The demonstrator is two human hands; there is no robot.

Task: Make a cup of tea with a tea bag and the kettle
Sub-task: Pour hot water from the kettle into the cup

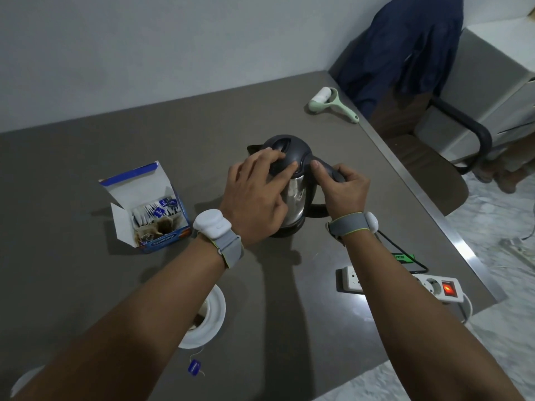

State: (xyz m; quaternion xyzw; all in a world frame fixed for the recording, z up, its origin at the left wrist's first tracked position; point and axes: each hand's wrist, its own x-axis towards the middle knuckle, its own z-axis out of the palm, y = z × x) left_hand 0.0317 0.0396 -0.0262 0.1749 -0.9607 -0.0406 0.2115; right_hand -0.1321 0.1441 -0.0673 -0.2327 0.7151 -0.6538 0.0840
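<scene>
Standing near the middle of the grey table (86,175), the kettle (292,186) is held by both hands. The left hand (254,198) lies with spread fingers on the dark lid, and the right hand (344,189) is closed around the handle. The open tea bag box (150,206) at the left shows the word "SariWangi". The left forearm hides most of the cup (207,316), so its content is hard to see. A blue tea bag tag (194,366) lies beside it; its print is unreadable.

kettle (295,195): glossy metal body, matt dark plastic lid and handle
table (86,175): smooth matt brown top, shiny metal edge at 3 o'clock
tea box (150,206): printed cardboard, stained
saucer (215,311): glossy white
</scene>
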